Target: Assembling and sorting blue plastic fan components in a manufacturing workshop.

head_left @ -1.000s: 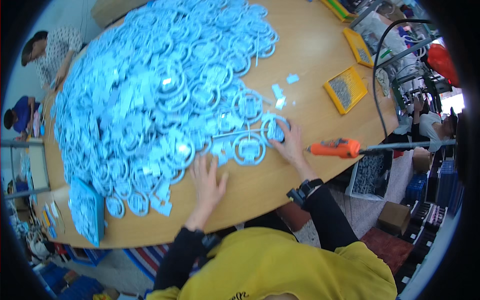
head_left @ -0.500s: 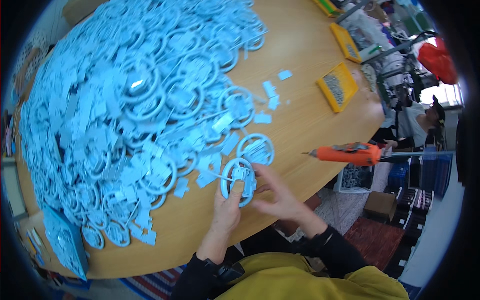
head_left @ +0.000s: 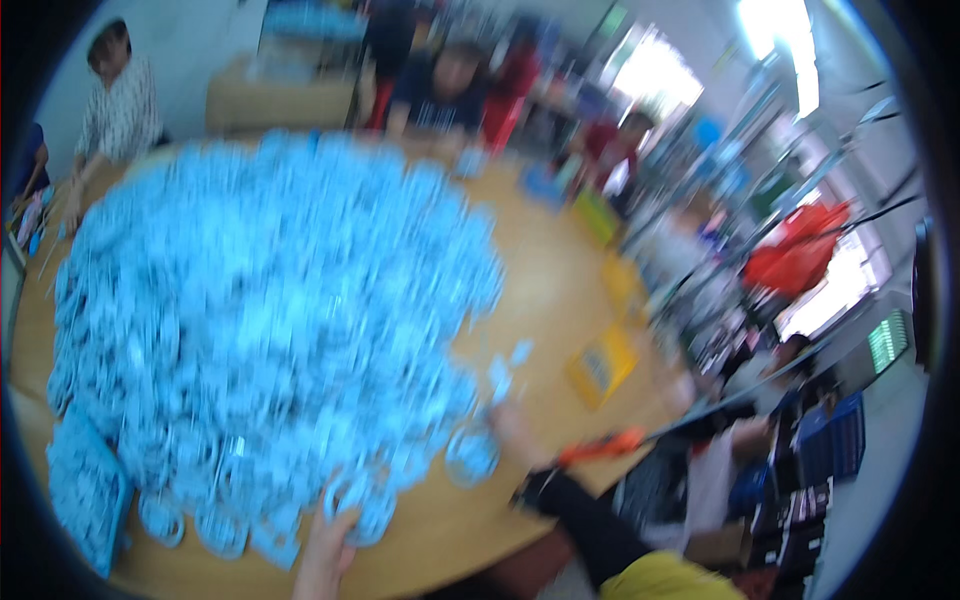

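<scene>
At the pile's near edge, my left hand (head_left: 325,550) grips a light-blue ring-shaped plastic part (head_left: 335,492), its thumb in front. Motion blurs the part's details and its border with the pieces behind it. My right hand (head_left: 514,432) is stretched forward over the table to the right of the pile, beside a few small loose blue pieces (head_left: 500,376). Its fingers are smeared, so what they hold, if anything, does not show. Another blue ring part (head_left: 472,455) lies just left of that hand. An orange electric screwdriver (head_left: 602,447) shows beyond my right forearm.
A large pile of blue plastic parts (head_left: 270,300) covers much of the wooden table (head_left: 535,265). A blue bin (head_left: 122,505) full of parts stands at the near left. Yellow trays (head_left: 602,366) line the right side. Several people are around the table's far side.
The view has tilted up, bringing in the far side of the room. My right hand has left the ring part and reached forward; my left hand keeps the part, now against the pile's near edge.
</scene>
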Available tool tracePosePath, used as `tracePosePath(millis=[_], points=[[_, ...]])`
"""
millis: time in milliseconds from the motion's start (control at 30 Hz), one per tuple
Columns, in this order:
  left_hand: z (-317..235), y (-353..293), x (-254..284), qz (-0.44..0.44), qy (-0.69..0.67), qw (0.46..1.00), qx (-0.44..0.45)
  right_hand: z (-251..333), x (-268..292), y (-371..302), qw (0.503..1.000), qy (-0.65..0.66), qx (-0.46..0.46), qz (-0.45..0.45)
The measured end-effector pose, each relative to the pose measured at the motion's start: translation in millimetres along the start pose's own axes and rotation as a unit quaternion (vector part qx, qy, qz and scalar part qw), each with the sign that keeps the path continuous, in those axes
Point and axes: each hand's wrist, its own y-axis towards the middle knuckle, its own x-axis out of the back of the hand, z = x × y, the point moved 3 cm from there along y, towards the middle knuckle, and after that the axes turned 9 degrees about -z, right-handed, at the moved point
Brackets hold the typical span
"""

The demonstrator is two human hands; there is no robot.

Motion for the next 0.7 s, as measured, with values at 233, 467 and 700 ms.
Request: tracePosePath(millis=[233,467,700], points=[[45.6,-7.3,82.3,-0.057,-0.055,0.996,0.041,56.0,24.9,-32.4,0.989,-0.087,0.117,0.024],[-12.4,-14.0,25.7,0.046,0.039,0.996,0.068,183.9,115.8,-62.2,0.986,0.117,0.117,-0.020],[-30.1,-9.7,-28.7,0.136,0.066,0.987,0.054,263.5,179.8,-100.4,0.939,0.314,0.138,0.016]])
